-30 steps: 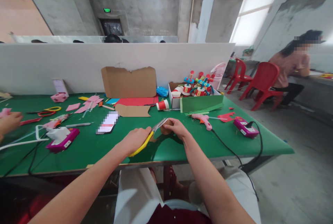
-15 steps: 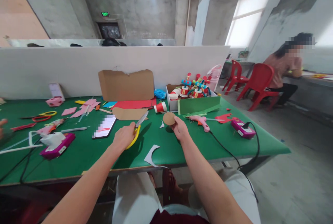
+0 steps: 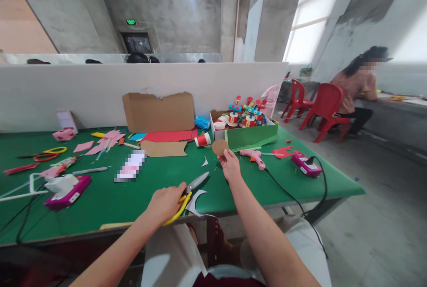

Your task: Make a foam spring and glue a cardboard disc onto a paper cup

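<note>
My left hand point(image 3: 166, 203) is closed round a pair of yellow-handled scissors point(image 3: 197, 182), held low over the table's front edge with the blades pointing to the right. Between the fingers and thumb of my right hand point(image 3: 230, 165) is a round brown cardboard disc point(image 3: 219, 147), held up above the green table. A curved white paper offcut point(image 3: 196, 203) lies just beyond the scissors. Farther back is a small white scrap point(image 3: 204, 161). To the right of my right hand rests a pink glue gun point(image 3: 255, 158).
An open box point(image 3: 251, 136) of small cup-bodied figures stands at the back right, near a red paper cup point(image 3: 202, 140). Brown card point(image 3: 165, 148), a phone point(image 3: 131, 165), pink paper pieces point(image 3: 106, 141) and a purple power strip point(image 3: 68, 193) lie leftward. A person sits at far right.
My left hand has come down and to the right with the scissors, toward the table's front edge. The disc stays in my right hand, nearly in place. The view has shifted slightly.
</note>
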The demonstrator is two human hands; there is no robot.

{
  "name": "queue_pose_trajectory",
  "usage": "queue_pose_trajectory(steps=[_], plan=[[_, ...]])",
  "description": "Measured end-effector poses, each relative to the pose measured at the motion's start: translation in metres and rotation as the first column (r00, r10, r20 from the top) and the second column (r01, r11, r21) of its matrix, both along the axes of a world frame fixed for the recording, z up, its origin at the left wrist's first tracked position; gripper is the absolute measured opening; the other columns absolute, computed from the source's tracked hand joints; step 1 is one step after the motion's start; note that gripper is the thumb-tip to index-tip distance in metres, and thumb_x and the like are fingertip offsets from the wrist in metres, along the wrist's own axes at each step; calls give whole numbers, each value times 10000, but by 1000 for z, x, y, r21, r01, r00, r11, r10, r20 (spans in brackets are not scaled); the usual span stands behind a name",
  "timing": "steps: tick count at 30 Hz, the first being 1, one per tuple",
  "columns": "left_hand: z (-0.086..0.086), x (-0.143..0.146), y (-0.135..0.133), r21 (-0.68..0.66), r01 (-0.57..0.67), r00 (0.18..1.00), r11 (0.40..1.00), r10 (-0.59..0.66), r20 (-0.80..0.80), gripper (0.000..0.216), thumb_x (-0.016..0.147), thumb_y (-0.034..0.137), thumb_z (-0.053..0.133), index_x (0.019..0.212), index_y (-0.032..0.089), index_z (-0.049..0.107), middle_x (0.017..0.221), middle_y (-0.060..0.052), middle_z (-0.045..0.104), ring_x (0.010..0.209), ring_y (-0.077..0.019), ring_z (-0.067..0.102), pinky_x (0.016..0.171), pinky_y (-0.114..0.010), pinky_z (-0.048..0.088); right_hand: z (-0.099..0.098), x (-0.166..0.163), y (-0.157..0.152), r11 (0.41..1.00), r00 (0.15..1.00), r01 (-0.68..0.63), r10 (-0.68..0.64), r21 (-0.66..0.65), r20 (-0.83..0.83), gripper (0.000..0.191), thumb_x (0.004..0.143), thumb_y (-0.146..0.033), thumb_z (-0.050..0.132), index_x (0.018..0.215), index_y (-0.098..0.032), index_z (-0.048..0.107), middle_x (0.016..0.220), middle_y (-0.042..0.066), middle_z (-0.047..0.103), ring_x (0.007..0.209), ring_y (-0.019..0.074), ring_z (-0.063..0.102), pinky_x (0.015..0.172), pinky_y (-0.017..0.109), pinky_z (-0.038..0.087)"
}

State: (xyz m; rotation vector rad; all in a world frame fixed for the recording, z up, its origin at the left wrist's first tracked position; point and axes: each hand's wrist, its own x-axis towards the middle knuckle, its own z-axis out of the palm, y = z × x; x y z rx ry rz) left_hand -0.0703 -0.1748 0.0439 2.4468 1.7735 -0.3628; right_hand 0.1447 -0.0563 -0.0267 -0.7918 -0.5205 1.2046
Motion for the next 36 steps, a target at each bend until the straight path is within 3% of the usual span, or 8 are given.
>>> queue_pose_trajectory(steps=[8,12,15,17,20,26,31,36], plan=[[12,-31,40,151,-233,972,961,236,-4,320,900,207,298,1180,165,448,1002,-160,682,887,-274,670,695,-336,478,4,-2,-5,998,999,-44,44,-50,7,321,539,-319,825,733,-234,584,712,-6,658,675,153,627,651,308,561],[-1,-26,5,99,20,979,995,-39,202,386,851,161,395,1215,270,463,995,-69,689,901,-216,655,751,-291,467,9,-2,-6,997,996,63,-66,-52,-60,278,574,-286,805,700,-215,567,656,-29,644,599,110,605,599,248,546],[-23,-16,-19,132,330,831,935,-354,428,507,753,116,496,1233,279,491,1111,-62,663,1045,-219,606,866,-305,461,13,-2,-7,990,984,130,-137,-62,-113,246,625,-258,776,712,-193,556,629,-45,636,574,85,599,591,214,537],[-34,-13,-22,153,419,748,895,-436,501,544,719,96,513,1233,273,505,1124,-61,661,1090,-220,587,895,-309,460,15,-1,-9,985,978,151,-162,-89,-133,222,656,-234,755,728,-185,551,609,-53,629,559,79,597,586,205,534],[-37,-17,-2,177,384,758,906,-419,500,524,724,104,511,1219,277,520,1150,-55,660,1131,-222,572,924,-326,457,17,1,-12,980,971,162,-179,-118,-156,173,698,-202,716,740,-182,549,585,-60,618,545,75,593,584,199,530],[-26,-41,26,264,112,870,958,-223,440,455,772,141,478,1211,245,538,1127,-87,668,1063,-251,610,860,-362,490,19,1,-12,974,960,173,-200,-146,-197,112,734,-182,664,729,-178,553,563,-56,602,528,73,573,552,187,502],[-29,-27,-8,296,441,647,847,-529,550,433,789,182,537,1211,273,543,1035,-62,679,1124,-218,577,914,-326,464,17,2,-8,967,951,183,-220,-178,-217,97,742,-187,641,726,-181,545,570,-51,597,537,80,567,540,193,489],[-25,-11,-12,260,511,616,820,-559,554,464,762,148,537,1206,281,548,1023,-56,679,1047,-217,605,870,-323,471,15,2,-9,973,966,174,-198,-152,-165,160,717,-231,689,721,-185,536,578,-56,585,533,77,559,553,198,493]])
